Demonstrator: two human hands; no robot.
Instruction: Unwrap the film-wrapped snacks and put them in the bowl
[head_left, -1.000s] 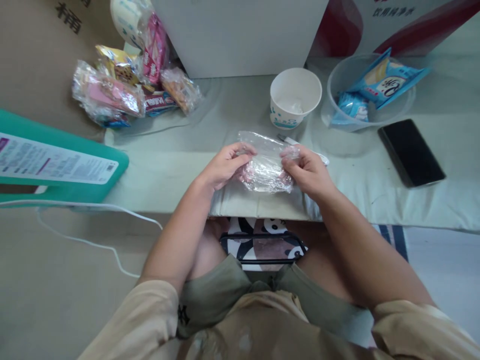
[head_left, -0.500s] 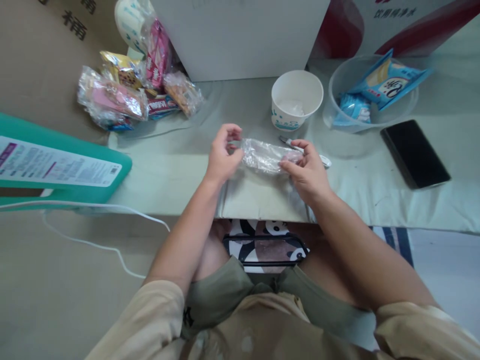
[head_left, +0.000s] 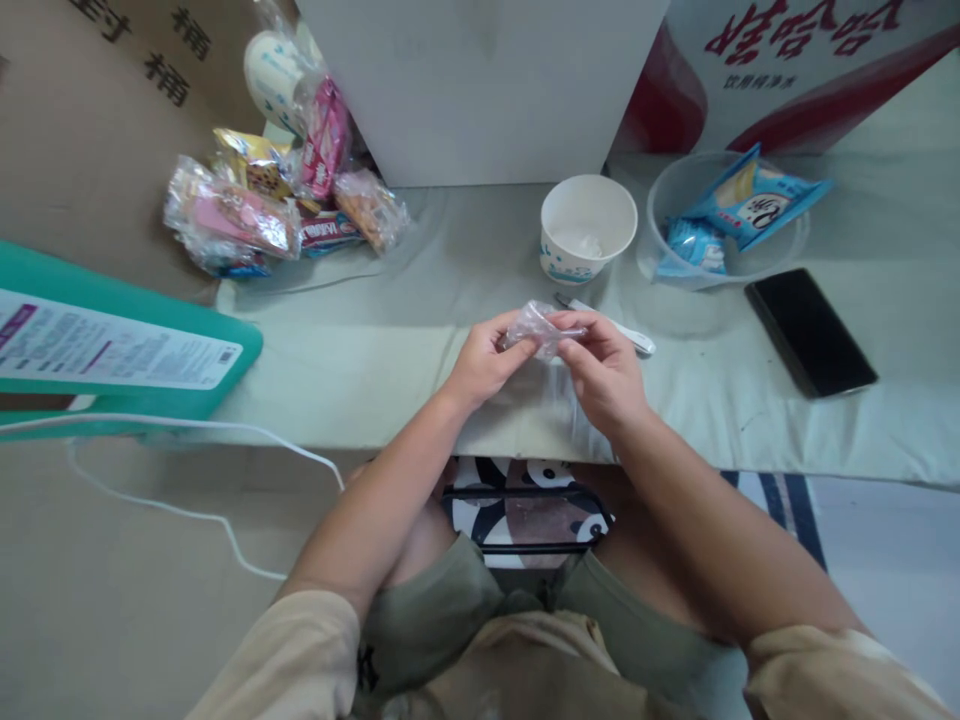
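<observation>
Between my two hands is a crumpled clear plastic wrapper [head_left: 534, 322], bunched up just above the table. My left hand [head_left: 487, 362] pinches its left side with thumb and fingers. On the other side, my right hand [head_left: 604, 365] grips it between thumb and forefinger. A white-handled utility knife [head_left: 634, 338] lies on the cloth just beyond my right hand, partly hidden by the fingers. Behind the hands stands a white paper cup [head_left: 589, 215] with a blue print, and some clear plastic lies inside it.
At right, a clear plastic bowl [head_left: 651, 240] holds blue snack packets [head_left: 757, 205], with a black phone [head_left: 811, 335] beside it. Wrapped snacks [head_left: 240, 215] pile up at back left. A green jug [head_left: 232, 375] and white cable [head_left: 262, 430] are at left. Boxes [head_left: 487, 90] stand behind.
The wrapper was stretched out between my hands and is now bunched up small. My left hand has moved right, closer to my right hand. The view has tilted up slightly.
</observation>
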